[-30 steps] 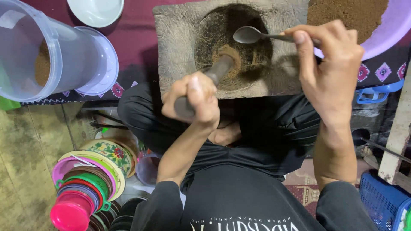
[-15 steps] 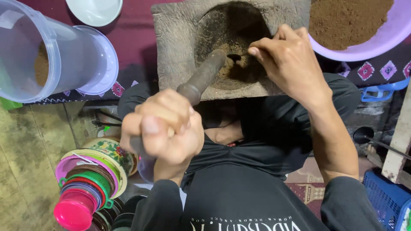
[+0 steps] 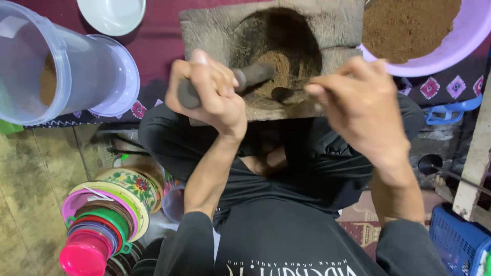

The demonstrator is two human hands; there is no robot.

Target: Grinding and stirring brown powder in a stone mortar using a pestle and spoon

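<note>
Your two hands work brown powder in the hollow of a stone mortar.

Your left hand [image 3: 207, 94] has its fingers clamped round a dark, cylindrical pestle [image 3: 244, 79], whose tip rests in the powder [image 3: 279, 71] heaped in the round bowl of the rough grey mortar [image 3: 271, 56]. Your right hand [image 3: 360, 110], just right of the mortar's near edge, has its fingertips pinched together on the handle of a spoon [image 3: 283, 93], whose bowl lies at the hollow's near rim. Right of the mortar, a lilac plastic basin [image 3: 450, 48] holds more brown powder. Left of the mortar lies a clear plastic jug [image 3: 56, 66] on its side with a little powder inside; beyond it sits a pale bowl [image 3: 112, 15]. Well below and left of the mortar stands a stack of coloured plastic lids and cups [image 3: 102, 220].
</note>
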